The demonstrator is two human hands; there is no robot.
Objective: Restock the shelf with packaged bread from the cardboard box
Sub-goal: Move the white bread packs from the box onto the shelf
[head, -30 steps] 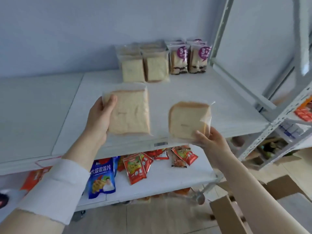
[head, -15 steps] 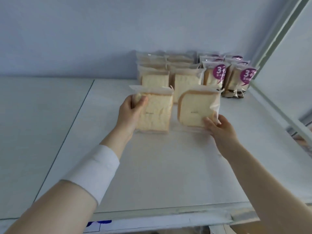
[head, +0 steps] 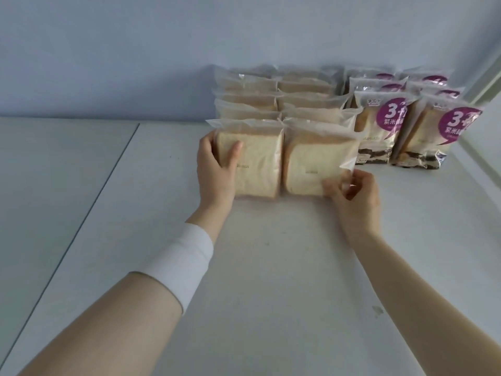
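Hands grasp one bread pack each: left hand [head: 217, 169] wraps the left pack [head: 254, 164], right hand [head: 355, 194] pinches the right pack [head: 311, 166], both upright on the shelf [head: 271, 267], fronting stocked rows [head: 282, 104].

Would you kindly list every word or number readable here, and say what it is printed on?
"3": purple badge on the left purple-label pack and the right purple-label pack.
"紫米": below it on both badges; rest unreadable.
Small print on the left plain bread pack and right plain bread pack: too blurred to read.
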